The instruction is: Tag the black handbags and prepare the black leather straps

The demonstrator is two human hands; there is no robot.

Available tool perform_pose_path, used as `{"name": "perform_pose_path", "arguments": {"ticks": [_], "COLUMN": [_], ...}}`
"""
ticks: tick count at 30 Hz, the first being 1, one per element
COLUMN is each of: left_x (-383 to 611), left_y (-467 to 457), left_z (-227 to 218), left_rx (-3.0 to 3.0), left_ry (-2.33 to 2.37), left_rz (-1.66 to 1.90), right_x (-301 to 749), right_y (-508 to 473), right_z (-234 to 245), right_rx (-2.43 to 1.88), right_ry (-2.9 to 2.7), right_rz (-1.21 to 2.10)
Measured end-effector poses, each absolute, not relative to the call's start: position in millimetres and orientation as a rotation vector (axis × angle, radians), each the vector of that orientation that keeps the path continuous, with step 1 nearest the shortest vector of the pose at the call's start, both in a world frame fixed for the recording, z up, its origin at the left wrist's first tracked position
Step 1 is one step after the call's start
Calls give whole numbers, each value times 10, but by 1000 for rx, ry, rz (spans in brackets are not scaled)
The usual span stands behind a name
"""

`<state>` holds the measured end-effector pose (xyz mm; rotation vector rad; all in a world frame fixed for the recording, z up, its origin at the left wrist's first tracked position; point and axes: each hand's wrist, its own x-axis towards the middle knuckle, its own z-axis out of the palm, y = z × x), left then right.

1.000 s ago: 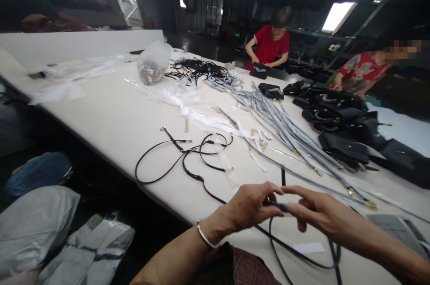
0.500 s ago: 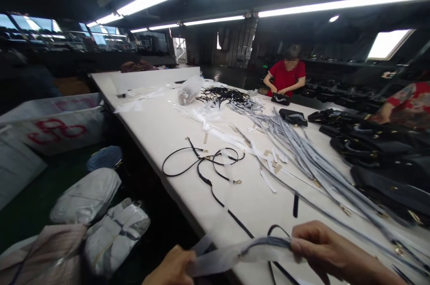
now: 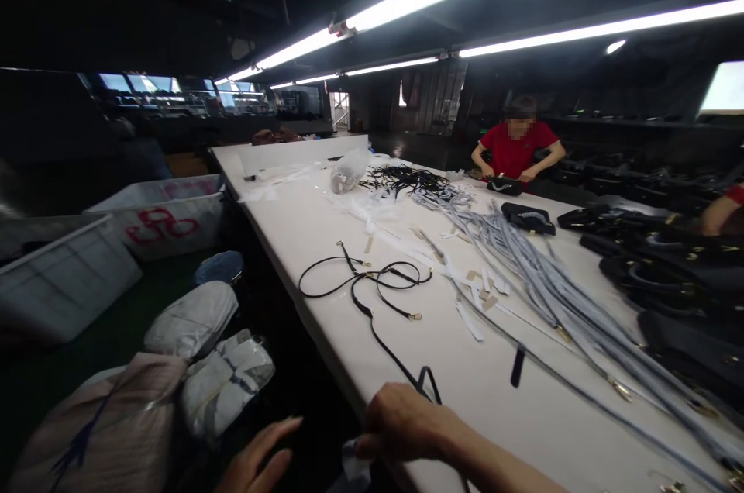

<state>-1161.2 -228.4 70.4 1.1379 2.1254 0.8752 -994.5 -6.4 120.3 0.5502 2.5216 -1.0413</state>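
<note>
My left hand (image 3: 259, 460) is below the table's left edge, fingers stretched and thumb apart, with nothing in it. Over the near edge, my right hand (image 3: 404, 425) is closed on a crumpled translucent plastic strip (image 3: 354, 466) that hangs beside the table. Just beyond my right hand, a thin black strap (image 3: 390, 353) runs up the table to a looped tangle of black cords with gold clasps (image 3: 363, 274). A small black strip (image 3: 517, 367) lies farther right.
Long grey-wrapped straps (image 3: 528, 276) stretch along the white table (image 3: 325, 225). Black bags (image 3: 645, 276) are piled at the right. A person in red (image 3: 517, 148) works across the table. Wrapped bundles (image 3: 191, 318) and white bins (image 3: 55, 276) stand on the floor at left.
My left hand has let go of the translucent strip. My right hand has moved left to the table edge, carrying the strip. The view has shifted left.
</note>
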Motion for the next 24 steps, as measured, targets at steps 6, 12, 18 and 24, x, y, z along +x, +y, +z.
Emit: {"name": "perform_pose_path", "arguments": {"ticks": [6,12,18,24], "left_x": [-11306,-11491,-11439,-11330], "left_y": [-1536,-1489,-1315,-1203], "left_z": [759,835,808,890], "left_rx": [1320,1360,1095,755], "left_ry": [1692,1810,1599,1157], "left_rz": [980,1142,1263,1374], "right_x": [-9906,-9526,-9464,-9496], "right_y": [135,554,761,756], "right_z": [1486,1459,1606,1744], "right_rx": [528,509,574,641], "right_ry": [2513,2294,2349,2435], "right_rz": [-1166,-1410,-1583,-1640]}}
